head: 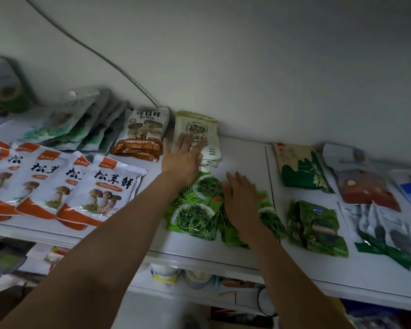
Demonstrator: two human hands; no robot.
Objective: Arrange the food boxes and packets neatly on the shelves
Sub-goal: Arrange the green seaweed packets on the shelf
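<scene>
From my station I judge the job roughly half done. On the top shelf (242, 153) the white-and-orange mushroom packets (100, 193) lie in an overlapping row at the left. The pale green packets (81, 124) fan out behind them, and the brown mushroom packets (142, 134) lean in a small stack against the wall. Those three groups look sorted to me. The left hand (184, 160) lies flat on the cream packets (197, 124) at the back wall, fingers straight and spread, pressing and not gripping. The right hand (241, 203) rests palm down, fingers straight and close together, on the bright green packets (192, 214) near the front edge. These overlap unevenly, some skewed under the palm (this is the group I take to be in work). Past the seam in the shelf, the green-and-tan packet (299, 167), the dark green packets (318, 226), the red packet (365, 188) and the see-through packets (389, 233) lie at differing angles, and I would call them unsorted. The lower shelf (199, 262) holds tubs too dim for me to assess.
</scene>
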